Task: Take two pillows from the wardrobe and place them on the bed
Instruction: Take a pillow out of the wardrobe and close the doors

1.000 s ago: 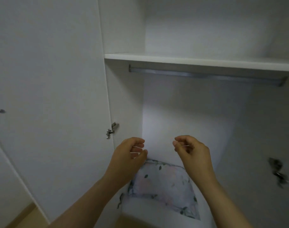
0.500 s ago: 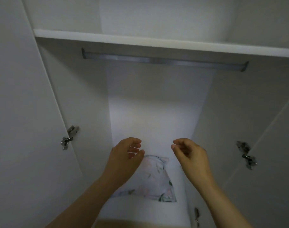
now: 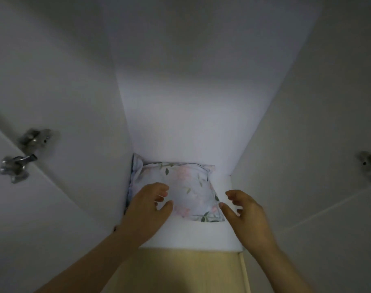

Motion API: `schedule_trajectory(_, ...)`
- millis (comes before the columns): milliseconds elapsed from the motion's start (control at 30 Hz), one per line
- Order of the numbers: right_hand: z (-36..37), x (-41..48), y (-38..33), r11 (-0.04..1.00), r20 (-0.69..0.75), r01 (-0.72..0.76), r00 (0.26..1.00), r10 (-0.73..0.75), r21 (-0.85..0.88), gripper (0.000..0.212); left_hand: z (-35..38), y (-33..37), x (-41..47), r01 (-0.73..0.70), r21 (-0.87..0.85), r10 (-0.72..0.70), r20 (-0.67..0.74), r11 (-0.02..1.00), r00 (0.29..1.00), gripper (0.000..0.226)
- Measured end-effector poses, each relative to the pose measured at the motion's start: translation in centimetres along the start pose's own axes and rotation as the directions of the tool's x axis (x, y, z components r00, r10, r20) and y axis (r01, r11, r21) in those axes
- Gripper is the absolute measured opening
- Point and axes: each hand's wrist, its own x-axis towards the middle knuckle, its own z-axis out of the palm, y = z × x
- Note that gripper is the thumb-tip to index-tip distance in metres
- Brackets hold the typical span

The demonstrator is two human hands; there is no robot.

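A floral pillow (image 3: 188, 187), pale blue with pink flowers and green leaves, lies flat on the white wardrobe floor (image 3: 190, 235), pushed against the left wall and back panel. My left hand (image 3: 147, 210) hovers over the pillow's near-left part with curled, spread fingers and holds nothing. My right hand (image 3: 246, 210) is beside the pillow's near-right corner, fingers apart, the thumb close to the corner's edge. I see only one pillow clearly; a darker blue edge shows under its left side.
White wardrobe walls close in on both sides and behind. Open doors with metal hinges stand at the left (image 3: 22, 153) and right (image 3: 370, 168). A light wooden floor (image 3: 180, 271) lies below the wardrobe's front edge.
The view has tilted down from the shelf and rail to the wardrobe bottom. Both hands have dropped lower and now reach the pillow, their fingers more spread.
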Motion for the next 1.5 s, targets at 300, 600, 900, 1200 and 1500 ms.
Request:
schedule_trajectory(300,6.5,9.1,9.2,0.980,0.213,0.037,0.977,0.006,-0.197,0.051,8.9,-8.5,7.4,0.072,0.196,-0.081,0.039,0.978,0.996,0.043)
schedule_trajectory(600,14.5,16.3,18.5,0.935,0.435,0.184,0.900,-0.036,-0.303,0.058,18.7,-18.1,11.1,0.182,0.269,-0.203,0.054,0.946,0.978,0.051)
schedule_trajectory(900,26.8,21.6,28.0,0.878,0.475,0.223,0.880,0.006,-0.424,0.074,25.3,-31.7,17.4,0.122,0.412,-0.198,0.147,0.903,0.969,0.061)
schedule_trajectory(1200,38.1,25.2,35.7,0.853,0.469,0.208,0.882,0.048,-0.478,0.085,30.5,-43.8,21.8,0.133,0.493,-0.235,0.151,0.860,0.960,0.073)
schedule_trajectory(1500,47.8,29.7,40.9,0.817,0.487,0.289,0.873,-0.011,-0.499,0.102,34.1,-53.5,26.6,0.038,0.663,-0.200,0.171,0.748,0.965,0.101)
